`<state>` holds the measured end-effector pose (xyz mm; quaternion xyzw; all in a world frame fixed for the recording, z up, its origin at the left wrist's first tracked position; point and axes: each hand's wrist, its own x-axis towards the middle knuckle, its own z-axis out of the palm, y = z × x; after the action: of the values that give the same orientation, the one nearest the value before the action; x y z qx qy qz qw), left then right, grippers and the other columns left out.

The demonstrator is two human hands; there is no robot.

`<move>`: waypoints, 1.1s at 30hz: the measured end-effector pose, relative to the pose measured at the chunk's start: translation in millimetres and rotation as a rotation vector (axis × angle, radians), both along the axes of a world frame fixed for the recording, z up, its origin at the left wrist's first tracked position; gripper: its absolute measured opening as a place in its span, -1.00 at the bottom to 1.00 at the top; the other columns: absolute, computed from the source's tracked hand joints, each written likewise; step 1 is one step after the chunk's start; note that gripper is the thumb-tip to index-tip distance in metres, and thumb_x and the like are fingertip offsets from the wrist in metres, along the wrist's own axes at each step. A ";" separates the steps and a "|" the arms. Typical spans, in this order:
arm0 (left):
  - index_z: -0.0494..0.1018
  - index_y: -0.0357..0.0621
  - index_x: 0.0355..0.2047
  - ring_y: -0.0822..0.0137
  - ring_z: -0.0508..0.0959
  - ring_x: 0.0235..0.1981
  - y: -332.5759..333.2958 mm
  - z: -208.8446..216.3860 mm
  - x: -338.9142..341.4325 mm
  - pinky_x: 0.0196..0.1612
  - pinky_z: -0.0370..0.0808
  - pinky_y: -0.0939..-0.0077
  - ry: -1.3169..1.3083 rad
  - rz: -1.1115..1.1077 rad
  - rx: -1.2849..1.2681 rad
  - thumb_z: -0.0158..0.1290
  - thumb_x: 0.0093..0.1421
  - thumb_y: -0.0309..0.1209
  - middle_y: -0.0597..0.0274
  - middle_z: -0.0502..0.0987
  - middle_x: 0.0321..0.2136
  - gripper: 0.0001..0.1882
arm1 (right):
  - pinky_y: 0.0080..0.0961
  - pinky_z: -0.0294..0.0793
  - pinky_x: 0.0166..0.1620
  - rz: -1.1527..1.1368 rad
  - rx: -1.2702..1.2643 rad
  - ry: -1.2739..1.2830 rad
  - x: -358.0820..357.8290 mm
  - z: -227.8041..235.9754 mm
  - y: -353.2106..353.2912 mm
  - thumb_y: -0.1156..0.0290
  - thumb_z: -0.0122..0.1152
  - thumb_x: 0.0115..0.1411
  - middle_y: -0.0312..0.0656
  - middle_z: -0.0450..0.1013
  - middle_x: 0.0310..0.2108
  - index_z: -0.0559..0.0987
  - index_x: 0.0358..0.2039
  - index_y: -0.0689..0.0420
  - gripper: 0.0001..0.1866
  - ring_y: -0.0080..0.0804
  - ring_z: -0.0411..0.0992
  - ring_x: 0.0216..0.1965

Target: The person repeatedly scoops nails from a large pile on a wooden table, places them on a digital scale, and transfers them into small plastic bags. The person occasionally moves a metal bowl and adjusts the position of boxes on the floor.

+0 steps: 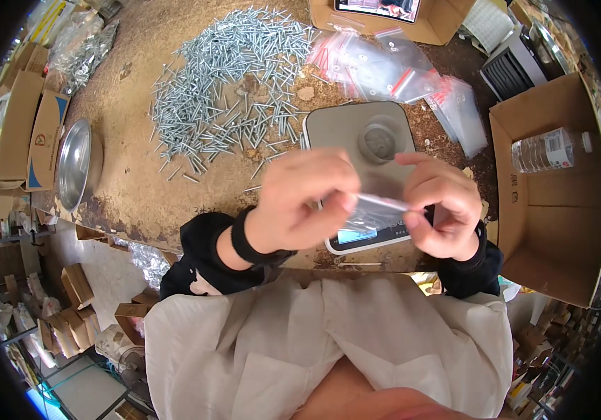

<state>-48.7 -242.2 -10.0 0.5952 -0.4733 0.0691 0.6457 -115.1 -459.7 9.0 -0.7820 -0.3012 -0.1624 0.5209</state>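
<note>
Between my two hands a small clear zip bag is stretched by its top edge. My left hand pinches one end of that edge, and my right hand pinches the other. What the bag contains, if anything, is too blurred to tell. Beneath the hands lies a digital scale with a small round metal dish on its plate and a lit display at the near edge. Left of the scale spreads a large heap of silver screws.
Clear bags with red edges lie beyond the scale. A cardboard box holding a plastic bottle stands at right. A metal bowl sits by the left table edge, beside cardboard boxes. A screen rests in a carton at the back.
</note>
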 end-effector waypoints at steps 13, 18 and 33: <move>0.48 -0.22 -0.19 0.37 0.55 -0.35 131.8 11.3 47.0 -0.25 0.48 0.52 0.356 0.752 -0.366 -0.08 0.33 -0.26 0.11 0.57 -0.29 -0.72 | -0.14 0.47 0.04 -0.190 0.085 -0.006 4.9 -15.8 -4.2 0.62 0.23 0.02 -0.30 0.41 -0.57 0.46 -0.50 0.19 -0.89 -0.43 0.41 -0.50; 0.47 -0.21 -0.29 0.45 0.52 -0.38 297.8 27.8 70.0 -0.26 0.46 0.52 0.054 1.277 -0.025 -0.07 0.35 -0.34 0.23 0.56 -0.43 -0.80 | -0.18 0.50 0.01 -0.246 0.011 -0.054 3.3 -11.0 -2.4 0.62 0.24 0.01 -0.30 0.41 -0.58 0.47 -0.51 0.19 -0.89 -0.43 0.42 -0.53; 0.48 -0.30 -0.14 0.05 0.59 -0.22 352.8 -29.1 66.7 -0.12 0.47 0.32 0.065 1.373 0.900 -0.03 0.37 -0.19 -0.10 0.59 -0.26 -0.64 | -0.27 0.52 -0.14 -0.290 -0.157 -0.173 6.6 -7.4 -3.4 0.60 0.26 -0.03 -0.26 0.40 -0.60 0.48 -0.53 0.19 -0.89 -0.33 0.40 -0.57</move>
<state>18.0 110.5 -39.1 0.9560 0.0330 0.2349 0.1726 -108.5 -463.0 1.6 -0.8385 -0.2408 -0.2786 0.4017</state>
